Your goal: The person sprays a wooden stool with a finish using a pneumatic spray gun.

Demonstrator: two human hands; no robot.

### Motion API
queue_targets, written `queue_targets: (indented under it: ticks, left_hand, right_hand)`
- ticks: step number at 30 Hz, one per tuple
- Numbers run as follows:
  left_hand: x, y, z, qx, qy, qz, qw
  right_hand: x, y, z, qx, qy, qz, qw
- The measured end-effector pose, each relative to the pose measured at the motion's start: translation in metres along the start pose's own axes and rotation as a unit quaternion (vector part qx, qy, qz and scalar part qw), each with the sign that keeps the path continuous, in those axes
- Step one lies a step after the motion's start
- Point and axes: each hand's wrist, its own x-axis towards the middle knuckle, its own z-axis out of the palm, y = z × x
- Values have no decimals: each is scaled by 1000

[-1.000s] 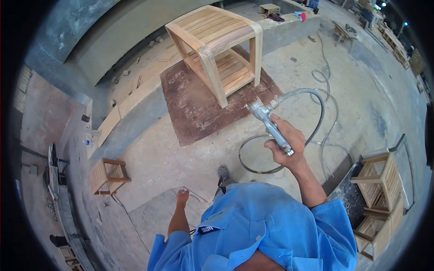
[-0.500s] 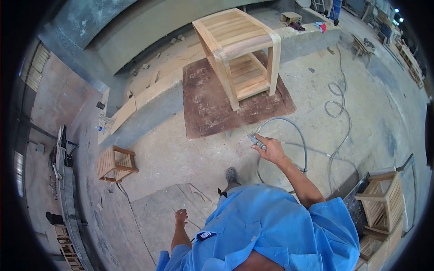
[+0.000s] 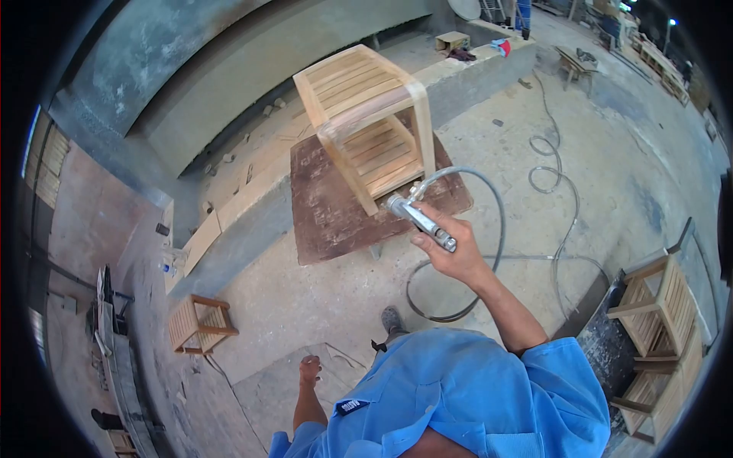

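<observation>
My right hand (image 3: 456, 248) is wrapped round the handle of a metal spray gun (image 3: 421, 221), whose front end points toward the wooden stool. A hose (image 3: 496, 195) curves away from the gun. The stool (image 3: 359, 84), with a slatted top and a lower slatted shelf, stands on a brown, stained board (image 3: 328, 221) ahead of me. The gun overlaps the stool's lower right part in view; whether they touch is not shown. My left hand (image 3: 310, 369) hangs low at my side, fingers loosely bent and apart, with nothing seen in it.
A small slatted stool (image 3: 202, 324) stands on the floor at left. More wooden stools (image 3: 657, 305) stand at right. The hose (image 3: 561, 183) loops across the concrete floor. A low concrete ledge (image 3: 252, 237) runs behind the board, with a small wooden box (image 3: 452, 41) farther back.
My right hand has raised and turned the spray gun, so it now points at the stool and shows more fully. The view has shifted, placing the stool lower and farther left. My left hand still hangs.
</observation>
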Motion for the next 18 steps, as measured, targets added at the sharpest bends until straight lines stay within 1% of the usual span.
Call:
queue_targets:
  ticks: [1,3,4,5,7,8,10,12,15,17,18]
  left_hand:
    - [3,1,0,4,-5,3,1000]
    - [8,2,-3,-31,-21,-2,999]
    - [8,4,-3,-29,-23,0,999]
    - [6,5,-3,-16,-14,4,1000]
    - [5,-1,-2,-3,-7,6,1000]
    - [7,-7,-5,-2,-11,-3,1000]
    - [6,-11,-7,-1,-16,-15,1000]
    - [-2,-10,-10,3,-49,-41,998]
    - [17,-25,-12,8,-40,-45,998]
    - [10,-7,-12,22,-31,-41,998]
    - [8,4,-10,28,-23,-35,999]
  right_hand:
    - [-4,5,-4,-5,4,1,1000]
    - [-10,13,-10,-1,6,24,1000]
    - [-13,14,-18,6,22,65,998]
    - [-15,18,-29,5,23,64,998]
    - [-23,28,-55,-37,111,75,990]
    - [-25,30,-68,-39,111,76,990]
    - [-25,27,-88,-70,178,81,978]
    - [-23,17,-99,-73,187,80,976]
    - [-17,-4,-103,-88,195,79,974]
    - [-10,-8,-98,-140,172,-5,975]
    - [-8,-3,-95,-145,168,-34,974]
